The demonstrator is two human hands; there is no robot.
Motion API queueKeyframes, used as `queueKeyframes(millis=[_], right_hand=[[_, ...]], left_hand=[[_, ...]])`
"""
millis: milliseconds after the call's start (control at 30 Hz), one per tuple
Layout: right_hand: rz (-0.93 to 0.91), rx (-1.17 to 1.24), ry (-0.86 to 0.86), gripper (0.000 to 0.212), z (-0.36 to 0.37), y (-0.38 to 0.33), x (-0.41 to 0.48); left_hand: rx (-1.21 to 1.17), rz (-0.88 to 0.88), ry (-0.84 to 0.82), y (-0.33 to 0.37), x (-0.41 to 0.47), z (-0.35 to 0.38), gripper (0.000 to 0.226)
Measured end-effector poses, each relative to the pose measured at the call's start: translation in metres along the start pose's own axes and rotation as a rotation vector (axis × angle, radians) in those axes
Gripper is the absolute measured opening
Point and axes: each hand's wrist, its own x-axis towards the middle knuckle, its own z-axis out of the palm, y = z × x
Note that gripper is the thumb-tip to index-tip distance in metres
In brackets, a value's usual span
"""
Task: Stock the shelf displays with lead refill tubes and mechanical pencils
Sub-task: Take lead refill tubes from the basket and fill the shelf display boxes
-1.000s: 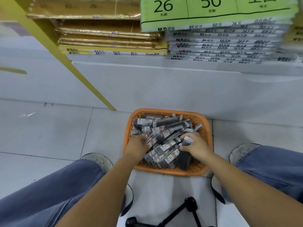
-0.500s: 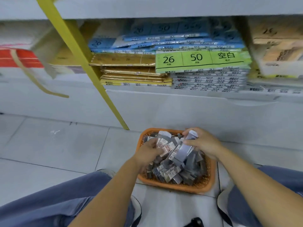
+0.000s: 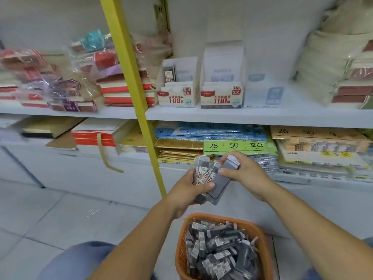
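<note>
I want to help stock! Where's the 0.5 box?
In the head view, the 0.5 box stands on the upper shelf, just right of the yellow post, with the 0.7 box on its right.

Near, on the floor (image 3: 60,219): basket (image 3: 180,251) holding loose packs (image 3: 220,253). Above it: held packs (image 3: 210,176), gripped in left hand (image 3: 187,190) and right hand (image 3: 246,172). Far, on the shelf (image 3: 252,116), right of the post (image 3: 129,67): two display boxes (image 3: 177,96) side by side.
</note>
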Motion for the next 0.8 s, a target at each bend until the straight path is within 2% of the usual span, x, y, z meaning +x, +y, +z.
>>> queueKeyframes(millis=[100,233,467,567,667,800], right_hand=[[-0.126,0.000,0.048,0.031,0.003,-0.033,-0.002],[-0.252,-0.061,0.090,0.036,0.002,-0.074,0.005],[-0.297,0.049,0.100,0.034,-0.005,-0.126,0.037],[-0.317,-0.016,0.101,0.034,-0.010,-0.141,0.048],[-0.318,-0.003,0.027,0.032,-0.015,-0.145,0.060],[-0.296,0.001,-0.067,0.030,-0.021,-0.147,0.071]], left_hand=[[0.024,0.063,0.064,0.037,-0.017,-0.005,0.043],[-0.008,0.147,0.061,0.081,-0.031,-0.012,0.039],[-0.197,0.238,0.084,0.127,-0.023,-0.018,0.035],[-0.258,0.260,0.057,0.131,-0.014,-0.020,0.037],[-0.336,0.261,0.006,0.127,-0.002,-0.020,0.044],[-0.395,0.245,-0.047,0.125,0.008,-0.017,0.035]])
